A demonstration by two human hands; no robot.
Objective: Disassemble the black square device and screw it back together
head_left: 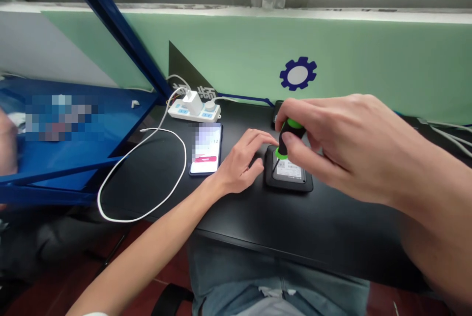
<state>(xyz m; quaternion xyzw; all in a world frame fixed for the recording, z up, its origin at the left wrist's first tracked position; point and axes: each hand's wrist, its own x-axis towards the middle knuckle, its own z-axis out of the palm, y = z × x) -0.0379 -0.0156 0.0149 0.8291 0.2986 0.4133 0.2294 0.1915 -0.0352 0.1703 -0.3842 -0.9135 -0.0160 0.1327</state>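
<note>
A black-and-green screwdriver is gripped in my right hand, its handle upright and its shaft pointing down. The shaft reaches the left part of a flat black device with rounded corners, which lies on the table with a printed grey label facing up. Whether the tip sits in a screw, I cannot make out. My left hand rests at the device's upper left side, fingers stretched towards its edge and thumb apart. My right hand covers the device's upper right part.
On the black table, a lit phone lies left of my left hand. Behind it stands a white power strip with plugged-in chargers. A white cable loops leftward. A dark object lies behind the screwdriver. Another person's arm shows at far left.
</note>
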